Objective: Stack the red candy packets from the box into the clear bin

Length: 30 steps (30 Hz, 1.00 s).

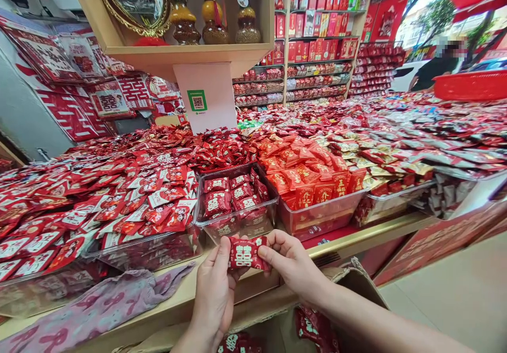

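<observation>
Between my two hands is a small dark red candy packet (243,253) with pale double-happiness characters on its front. My left hand (216,284) pinches its left end, thumb on the front. At the right end, my right hand (291,263) grips it between thumb and fingers. Just beyond the packet stands a clear plastic bin (235,226) with matching dark red packets (217,203) in it. Below my hands is an open cardboard box (356,276), with more such packets (312,325) inside, partly hidden by my arms.
Right of that bin, another clear bin (320,213) holds orange-red packets. Heaped red and white packets (158,194) spread left. A purple patterned cloth (103,303) lies on the counter edge. A white QR-code board (208,97) stands behind, under an overhanging shelf (190,52). A person (439,68) is at far right.
</observation>
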Tool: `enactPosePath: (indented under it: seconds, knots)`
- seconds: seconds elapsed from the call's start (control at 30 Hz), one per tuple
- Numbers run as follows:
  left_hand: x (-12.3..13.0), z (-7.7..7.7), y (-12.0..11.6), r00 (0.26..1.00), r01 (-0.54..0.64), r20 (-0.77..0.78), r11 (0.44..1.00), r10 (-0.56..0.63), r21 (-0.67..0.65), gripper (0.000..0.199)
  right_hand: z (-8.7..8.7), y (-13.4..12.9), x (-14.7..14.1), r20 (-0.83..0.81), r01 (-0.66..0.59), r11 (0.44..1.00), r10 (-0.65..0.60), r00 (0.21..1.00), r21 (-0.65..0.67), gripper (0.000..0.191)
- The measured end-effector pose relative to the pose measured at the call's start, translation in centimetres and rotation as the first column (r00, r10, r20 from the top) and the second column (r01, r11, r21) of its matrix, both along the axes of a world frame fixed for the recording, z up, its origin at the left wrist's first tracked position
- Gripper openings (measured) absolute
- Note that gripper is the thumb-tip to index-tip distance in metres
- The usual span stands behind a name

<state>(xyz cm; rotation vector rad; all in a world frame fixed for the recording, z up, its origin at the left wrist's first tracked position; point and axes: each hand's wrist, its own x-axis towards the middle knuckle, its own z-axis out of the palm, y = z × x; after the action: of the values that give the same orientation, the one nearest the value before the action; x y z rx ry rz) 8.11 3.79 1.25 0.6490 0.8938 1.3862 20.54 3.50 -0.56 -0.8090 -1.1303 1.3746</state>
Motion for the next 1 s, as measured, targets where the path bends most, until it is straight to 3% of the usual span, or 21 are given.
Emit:
enactPosePath:
  seconds: [0.13, 0.27, 0.33, 0.47, 0.67, 0.8, 0.9, 1.0]
  knots:
    - [-0.3, -0.2, 0.0, 0.997, 0.023, -0.074, 1.000, -0.023, -0.001, 0.021, -0.3, 0.3, -0.2, -0.015, 0.030, 1.000, -0.030, 0.999, -0.004, 0.028]
    - [-0.6, -0.4, 0.1, 0.958, 0.135, -0.258, 0.991, -0.129, 0.007, 0.041, -0.4, 0.6, 0.2, 0.046, -0.012, 1.000, 0.012, 0.999, -0.014, 0.029]
    - [-0.4, -0.5, 0.1, 0.941, 0.174, -0.296, 0.985, -0.164, 0.009, 0.041, -0.4, 0.6, 0.6, 0.081, -0.033, 0.999, 0.036, 0.996, -0.027, 0.029]
    - [0.1, -0.5, 0.1, 0.949, 0.185, -0.263, 0.982, -0.172, 0.026, 0.028, -0.2, 0.6, 0.8, 0.080, -0.025, 0.997, 0.030, 0.996, -0.067, 0.030]
    - [0.2, -0.6, -0.1, 0.974, 0.119, -0.202, 0.991, -0.106, 0.055, 0.024, 0.1, 0.3, 0.7, 0.010, -0.023, 0.991, 0.025, 1.000, -0.131, 0.034]
    - [0.1, -0.7, -0.4, 0.977, 0.133, -0.170, 0.991, -0.128, 0.017, 0.023, 0.3, 0.0, 0.8, 0.021, -0.073, 0.985, 0.077, 0.997, -0.159, 0.034]
    - [0.1, -0.6, -0.6, 0.973, 0.141, -0.182, 0.990, -0.139, 0.003, 0.022, 0.2, -0.1, 0.8, 0.040, -0.079, 0.988, 0.085, 0.996, -0.136, 0.031]
    - [0.2, -0.3, -0.7, 0.975, 0.126, -0.190, 0.992, -0.118, 0.029, 0.023, 0.0, -0.3, 0.8, 0.111, -0.007, 0.998, 0.014, 0.994, -0.065, 0.027]
